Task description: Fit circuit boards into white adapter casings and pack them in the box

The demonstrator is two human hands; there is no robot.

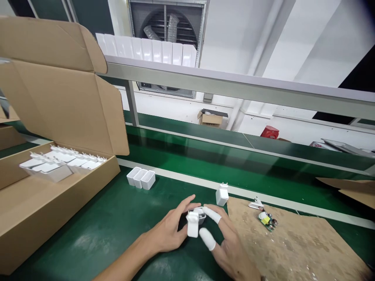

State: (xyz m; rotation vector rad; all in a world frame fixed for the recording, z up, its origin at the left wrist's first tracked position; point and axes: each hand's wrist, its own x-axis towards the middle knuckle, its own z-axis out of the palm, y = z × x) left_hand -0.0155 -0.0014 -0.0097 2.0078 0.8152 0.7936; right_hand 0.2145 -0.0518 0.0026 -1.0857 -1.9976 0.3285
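Note:
Both hands meet low in the middle over the green table. My left hand and my right hand pinch a white charger housing between their fingertips. White finger cots cover the right thumb and forefinger. A finished white charger with two prongs stands upright just beyond the hands. A small circuit board with a yellow part lies on a brown mat to the right, beside a white plug piece.
Three empty white shells stand in a row left of the hands. An open cardboard box on the left holds several white chargers. A green conveyor belt runs behind. White trays line a shelf above.

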